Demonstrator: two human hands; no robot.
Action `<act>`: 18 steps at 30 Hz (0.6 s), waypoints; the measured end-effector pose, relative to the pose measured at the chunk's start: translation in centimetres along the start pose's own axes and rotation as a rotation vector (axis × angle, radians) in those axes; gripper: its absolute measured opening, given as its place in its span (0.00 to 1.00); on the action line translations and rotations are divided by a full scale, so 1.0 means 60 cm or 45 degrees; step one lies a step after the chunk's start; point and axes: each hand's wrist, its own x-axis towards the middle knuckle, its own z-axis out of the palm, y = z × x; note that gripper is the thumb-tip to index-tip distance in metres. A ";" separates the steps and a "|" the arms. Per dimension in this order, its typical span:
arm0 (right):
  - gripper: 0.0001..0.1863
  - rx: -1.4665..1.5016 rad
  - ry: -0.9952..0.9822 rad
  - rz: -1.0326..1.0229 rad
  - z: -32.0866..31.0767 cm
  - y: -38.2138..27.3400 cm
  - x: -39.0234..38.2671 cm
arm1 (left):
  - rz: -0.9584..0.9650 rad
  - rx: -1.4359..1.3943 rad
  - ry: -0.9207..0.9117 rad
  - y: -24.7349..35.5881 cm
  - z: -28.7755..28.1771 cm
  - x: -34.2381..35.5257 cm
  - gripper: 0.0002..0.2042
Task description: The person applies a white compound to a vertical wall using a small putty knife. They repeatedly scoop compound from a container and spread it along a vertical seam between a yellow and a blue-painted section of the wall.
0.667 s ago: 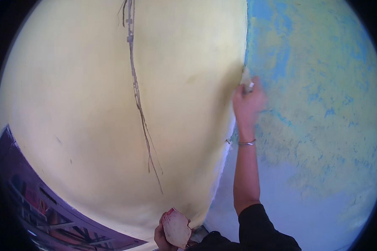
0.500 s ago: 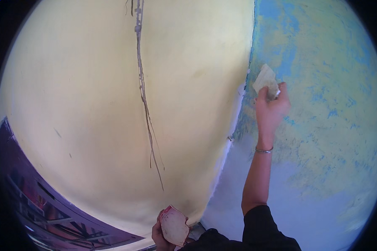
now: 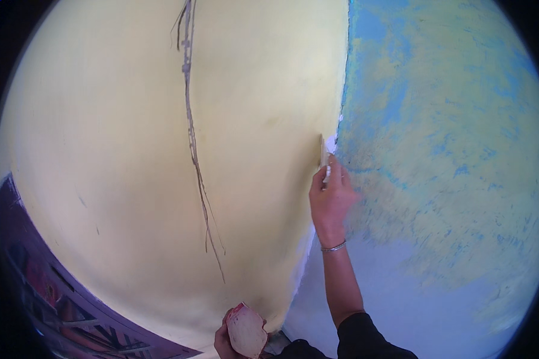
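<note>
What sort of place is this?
Likely a building under renovation: patchy blue-and-green wall, whitish strip where it meets the cream wall, and a flat tool in the right hand.

Has a broad wall (image 3: 114, 131) on the left and a side wall (image 3: 455, 131) on the right, meeting along a corner seam (image 3: 343, 96) right of centre. Holds a flat tool (image 3: 324, 155) in the right hand (image 3: 333, 206), at the seam, with a bracelet (image 3: 333, 246) around the wrist below. Holds a board (image 3: 247, 334) in the left hand (image 3: 223, 343), lower down and farther left. Has a long crack (image 3: 191, 137) running down the broad wall, ending above the board; has a barred band (image 3: 72, 299) at lower left, beyond the broad wall's edge.
</note>
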 end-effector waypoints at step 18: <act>0.16 0.013 0.189 0.111 0.005 0.053 0.041 | -0.023 -0.046 0.048 -0.007 -0.009 -0.005 0.32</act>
